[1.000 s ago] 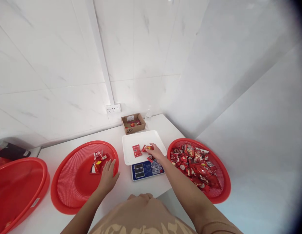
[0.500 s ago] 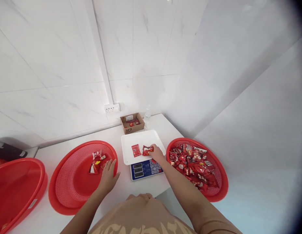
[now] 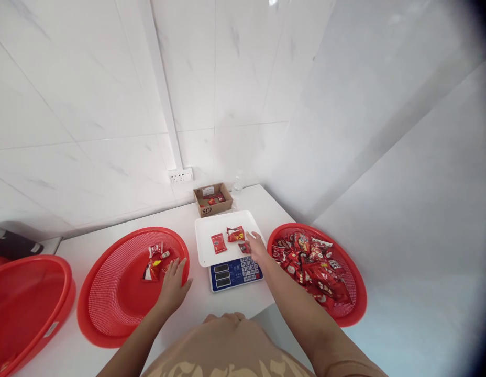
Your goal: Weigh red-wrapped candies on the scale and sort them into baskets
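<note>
My left hand rests on the near right rim of a red plastic basket, fingers stretched out and nothing in them. A few red snack packets lie in that basket beyond the fingertips. My right hand is over the right side of the white tray of a blue digital scale. Its fingers are closed at the edge of a small red packet, partly hidden by them. Flat on the tray lie a red square packet and a shiny red-and-yellow packet.
On the right stands a red basket heaped with red packets. A cardboard box with a few packets sits behind the scale, beside a clear plastic bottle. Another red basket is at far left, near a black object.
My right hand has let go of the red-and-yellow packet on the tray and drawn back slightly right. The small red packet shows more, now over the tray. My left hand stays put.
</note>
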A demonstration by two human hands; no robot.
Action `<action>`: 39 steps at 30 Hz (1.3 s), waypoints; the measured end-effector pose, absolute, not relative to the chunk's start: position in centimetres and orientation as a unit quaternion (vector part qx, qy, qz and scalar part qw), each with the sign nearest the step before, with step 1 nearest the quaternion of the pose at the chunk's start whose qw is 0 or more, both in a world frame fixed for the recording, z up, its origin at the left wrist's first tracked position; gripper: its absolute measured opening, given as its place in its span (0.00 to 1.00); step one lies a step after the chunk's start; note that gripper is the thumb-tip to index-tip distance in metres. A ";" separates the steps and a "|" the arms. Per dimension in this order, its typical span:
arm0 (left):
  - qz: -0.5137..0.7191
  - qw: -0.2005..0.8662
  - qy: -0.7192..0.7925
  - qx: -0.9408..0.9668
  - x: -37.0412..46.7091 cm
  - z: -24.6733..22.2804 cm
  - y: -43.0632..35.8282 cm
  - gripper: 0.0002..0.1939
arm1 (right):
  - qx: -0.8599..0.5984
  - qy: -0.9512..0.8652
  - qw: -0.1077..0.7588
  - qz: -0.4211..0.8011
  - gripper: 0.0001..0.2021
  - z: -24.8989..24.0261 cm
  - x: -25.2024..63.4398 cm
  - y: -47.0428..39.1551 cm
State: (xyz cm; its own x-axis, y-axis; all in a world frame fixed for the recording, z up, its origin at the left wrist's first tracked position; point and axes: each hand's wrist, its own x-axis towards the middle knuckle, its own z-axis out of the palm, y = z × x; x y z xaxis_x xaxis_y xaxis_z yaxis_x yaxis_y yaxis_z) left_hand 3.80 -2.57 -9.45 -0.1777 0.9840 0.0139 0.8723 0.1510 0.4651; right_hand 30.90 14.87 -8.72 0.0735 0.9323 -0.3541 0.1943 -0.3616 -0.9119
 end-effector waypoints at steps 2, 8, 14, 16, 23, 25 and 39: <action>0.187 0.149 0.744 0.624 3.8 -9.5 -2.6 0.29 | -0.648 -0.423 0.358 0.522 0.28 -8.9 30.6 14.5; 0.194 0.151 0.743 0.623 3.8 -9.5 -2.6 0.29 | -0.637 -0.520 0.423 0.380 0.25 -7.7 32.1 12.9; 0.208 0.140 0.743 0.620 3.3 -9.9 -2.6 0.28 | -0.713 -0.563 0.366 0.200 0.21 -10.2 41.2 10.8; 0.206 0.139 0.742 0.623 3.4 -10.0 -2.5 0.28 | -0.767 -0.531 0.277 0.228 0.20 -12.0 43.9 9.9; 0.191 0.145 0.734 0.636 4.2 -9.9 -1.9 0.28 | -0.797 -0.537 0.069 0.267 0.26 -14.9 44.9 8.8; 0.195 0.143 0.730 0.639 4.0 -10.0 -2.0 0.28 | -0.803 -0.529 0.053 0.269 0.26 -14.7 44.4 9.0; 0.191 0.145 0.741 0.628 3.6 -10.2 -2.3 0.28 | -0.781 -0.519 0.069 0.340 0.09 -14.4 45.9 9.0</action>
